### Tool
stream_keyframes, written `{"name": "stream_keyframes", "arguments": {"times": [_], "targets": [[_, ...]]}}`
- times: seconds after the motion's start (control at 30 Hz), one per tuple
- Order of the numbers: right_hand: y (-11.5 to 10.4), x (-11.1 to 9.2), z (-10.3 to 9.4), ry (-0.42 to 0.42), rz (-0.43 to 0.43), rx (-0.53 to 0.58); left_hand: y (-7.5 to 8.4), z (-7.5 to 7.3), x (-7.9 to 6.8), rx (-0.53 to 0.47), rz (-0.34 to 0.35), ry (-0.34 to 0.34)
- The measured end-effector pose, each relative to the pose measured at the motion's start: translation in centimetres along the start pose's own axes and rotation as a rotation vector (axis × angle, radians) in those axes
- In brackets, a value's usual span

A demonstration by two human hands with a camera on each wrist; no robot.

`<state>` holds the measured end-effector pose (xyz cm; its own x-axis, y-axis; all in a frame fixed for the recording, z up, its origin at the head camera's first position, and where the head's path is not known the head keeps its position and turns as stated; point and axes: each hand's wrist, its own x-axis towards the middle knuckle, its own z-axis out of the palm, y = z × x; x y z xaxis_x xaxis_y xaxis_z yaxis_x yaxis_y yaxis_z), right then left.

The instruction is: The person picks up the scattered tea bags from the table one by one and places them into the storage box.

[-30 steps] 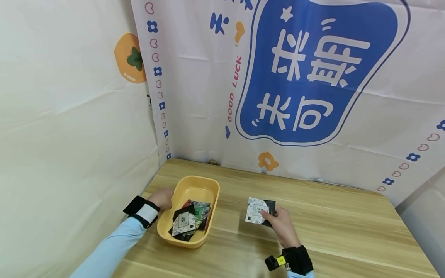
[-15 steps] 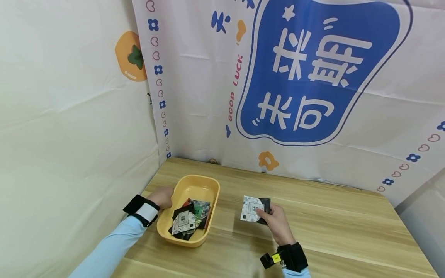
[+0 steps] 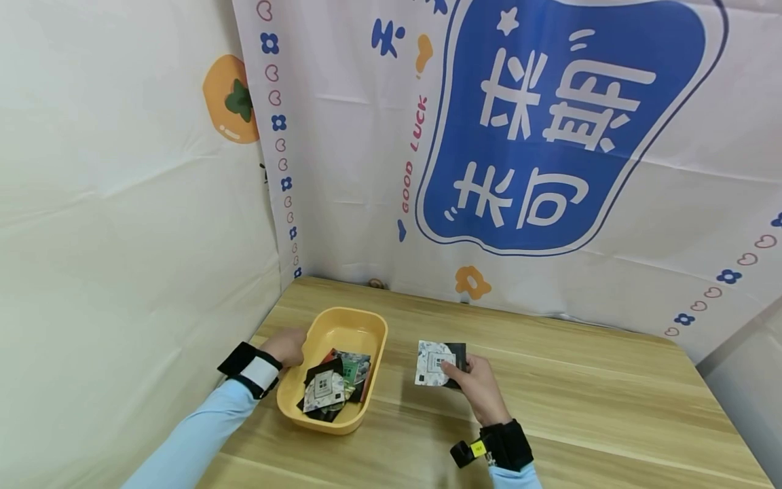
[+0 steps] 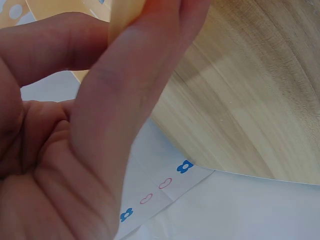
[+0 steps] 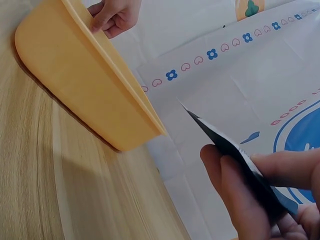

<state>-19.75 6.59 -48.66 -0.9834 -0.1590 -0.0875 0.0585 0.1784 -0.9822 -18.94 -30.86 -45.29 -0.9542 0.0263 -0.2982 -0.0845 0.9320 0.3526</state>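
A yellow plastic bin (image 3: pixel 330 427) stands on the left of the table. My left hand (image 3: pixel 286 347) pinches its left rim; the left wrist view shows the thumb and a finger on the wall (image 4: pixel 125 20). Inside lie several flat sachets (image 3: pixel 324 390), black, white and green, overlapping near the front end. To the right of the bin, my right hand (image 3: pixel 480 389) holds a black-and-white sachet (image 3: pixel 430 362) above the table, thumb on its printed face. The right wrist view has that sachet (image 5: pixel 220 140) edge-on between thumb and fingers.
The wood-grain table (image 3: pixel 599 401) runs on to the right of both hands. A printed white cloth (image 3: pixel 360 204) hangs along the back edge, and a plain pale cloth wall (image 3: pixel 134 238) stands close by the left arm.
My right hand has moved left toward the bin and slightly away from me, carrying the sachet. The left hand and the bin stay in place.
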Motion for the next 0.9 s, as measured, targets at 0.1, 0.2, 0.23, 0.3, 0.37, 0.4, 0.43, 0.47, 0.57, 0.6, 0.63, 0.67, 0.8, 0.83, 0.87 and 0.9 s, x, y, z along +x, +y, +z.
{"name": "stream_keyframes", "arguments": {"times": [0.1,0.2,0.23,0.3,0.37,0.4,0.43,0.47,0.57,0.6,0.63,0.67,0.8,0.83,0.87,0.9], "targets": [[-0.1,0.2,0.2,-0.005,-0.001,0.002,-0.1,0.1,0.1,0.008,0.012,0.009],[-0.1,0.3,0.4,-0.011,0.004,0.011,-0.3,0.3,0.3,-0.008,0.012,0.007],[-0.2,0.3,0.5,-0.013,0.004,0.011,-0.3,0.4,0.3,-0.015,0.009,0.005],[-0.3,0.3,0.7,-0.018,0.009,0.014,-0.3,0.5,0.3,-0.027,0.001,-0.003],[-0.4,0.4,0.9,-0.024,0.01,0.017,-0.3,0.4,0.3,-0.03,-0.004,-0.004],[-0.4,0.4,1.1,-0.028,0.01,0.02,-0.3,0.4,0.3,-0.027,-0.007,-0.006],[-0.5,0.4,1.2,-0.033,0.01,0.024,-0.2,0.4,0.3,-0.027,-0.01,-0.007],[-0.5,0.5,1.3,-0.038,0.011,0.031,-0.2,0.3,0.3,-0.025,-0.01,-0.009],[-0.7,0.6,1.7,-0.049,0.01,0.04,-0.1,0.2,0.2,-0.021,-0.008,-0.008],[-0.7,0.6,1.8,-0.053,0.009,0.041,-0.1,0.2,0.2,-0.019,-0.006,-0.008],[-0.8,0.6,1.9,-0.057,0.008,0.043,-0.1,0.1,0.2,-0.02,-0.005,-0.009],[-0.8,0.7,2.0,-0.061,0.005,0.042,-0.1,0.1,0.2,-0.02,-0.004,-0.01],[-1.0,0.7,2.4,-0.073,-0.005,0.044,-0.1,0.0,0.0,-0.026,-0.007,-0.011],[-1.0,0.8,2.5,-0.077,-0.008,0.045,-0.1,0.0,0.0,-0.029,-0.01,-0.013],[-0.9,0.8,2.5,-0.081,-0.009,0.047,-0.1,0.0,0.0,-0.029,-0.012,-0.012],[-0.9,0.8,2.6,-0.088,-0.015,0.047,-0.1,0.1,0.1,-0.03,-0.012,-0.012]]}}
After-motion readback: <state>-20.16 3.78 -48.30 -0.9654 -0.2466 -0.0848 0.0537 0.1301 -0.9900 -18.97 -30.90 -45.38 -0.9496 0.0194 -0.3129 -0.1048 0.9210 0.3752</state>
